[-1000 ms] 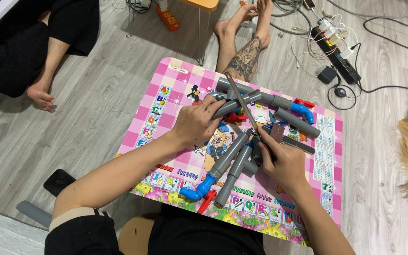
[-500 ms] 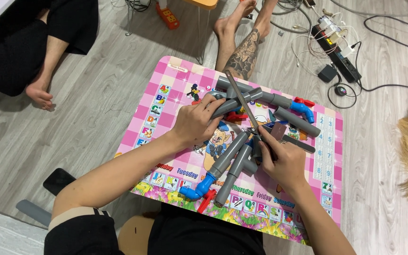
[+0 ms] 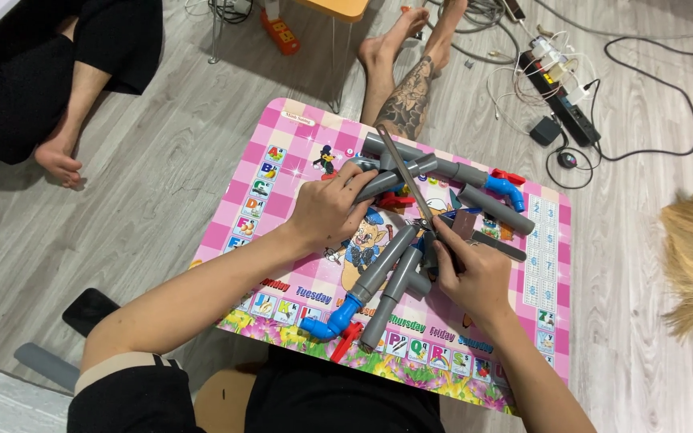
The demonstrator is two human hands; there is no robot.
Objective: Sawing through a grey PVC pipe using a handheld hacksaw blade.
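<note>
Left hand (image 3: 326,210) covers near end of grey pipe (image 3: 391,178); grip hidden. Right hand (image 3: 471,269) hides handle of thin blade tool (image 3: 401,172), at 2 o'clock. Seated person (image 3: 34,80), 10 o'clock, cut by frame edge. Table (image 3: 551,321) lettering too small.

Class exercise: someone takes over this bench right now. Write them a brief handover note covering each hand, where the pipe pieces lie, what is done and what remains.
Left hand: closed on a grey pipe near the table's far edge.
Right hand: holds a thin metal blade laid across that pipe.
Pieces: two grey pipes lie side by side mid-table, one ending in a blue elbow; another blue elbow sits far right on the pink table.
Done: several pipes joined with elbows.
Left: whether the held pipe is cut through cannot be seen.
</note>
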